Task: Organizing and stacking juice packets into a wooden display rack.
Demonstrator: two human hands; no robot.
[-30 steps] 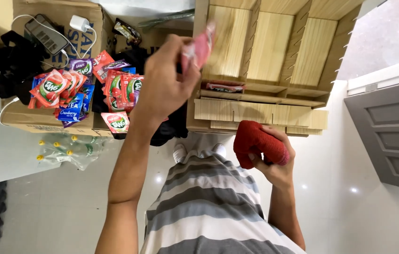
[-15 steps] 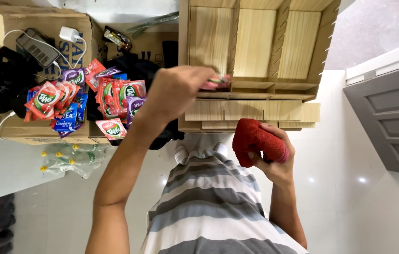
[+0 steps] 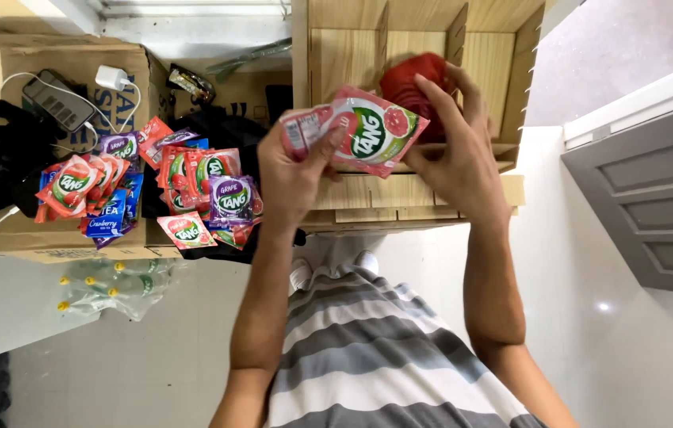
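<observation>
Both hands hold a pink sachet point(image 3: 368, 131) before the wooden rack point(image 3: 352, 47): left hand point(image 3: 293, 170) pinches its end, right hand point(image 3: 451, 154) steadies its edge while clutching red packets point(image 3: 412, 79). Keeping the sachet flat would probably suit the slot.

My left hand point(image 3: 293, 178) and my right hand point(image 3: 457, 154) are bare: no gloves, no rings, no watch, nothing at the wrists. Back from my fingers both forearms run uncovered, no sleeve reaching them. Below the elbows comes my shirt point(image 3: 368, 357), broad horizontal stripes of grey and white, some bands darker grey. Beyond its hem, nearer my fingers, the toes of my white shoes point(image 3: 332, 265) show.
</observation>
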